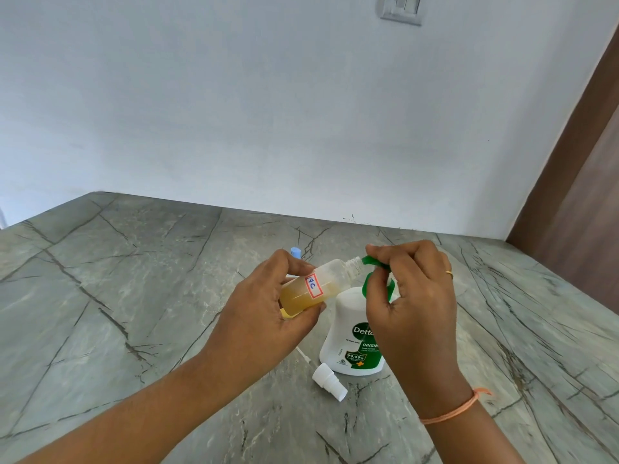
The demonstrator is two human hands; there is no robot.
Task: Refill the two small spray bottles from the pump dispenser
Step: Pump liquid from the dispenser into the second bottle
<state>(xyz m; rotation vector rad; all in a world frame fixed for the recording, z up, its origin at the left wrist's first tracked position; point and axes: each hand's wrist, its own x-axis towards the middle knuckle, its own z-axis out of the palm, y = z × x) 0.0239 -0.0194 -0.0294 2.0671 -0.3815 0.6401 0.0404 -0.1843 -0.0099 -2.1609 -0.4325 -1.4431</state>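
Note:
My left hand point(264, 306) grips a small clear spray bottle point(321, 283) with a red-edged label, tilted on its side and partly full of yellow liquid. Its open threaded neck meets the green nozzle point(370, 261) of the white pump dispenser point(348, 339), which stands upright on the counter. My right hand point(412, 296) curls over the green pump head, covering most of it. The bottle's white spray cap point(330, 381) with its thin tube lies on the counter just left of the dispenser. A light blue cap point(295, 252) peeks out behind my left hand; whatever it belongs to is hidden.
The work goes on over a grey marble-patterned counter point(134, 296) that ends at a pale wall point(268, 112). A brown wooden panel point(576, 195) stands at the right. A switch plate point(402, 8) is high on the wall.

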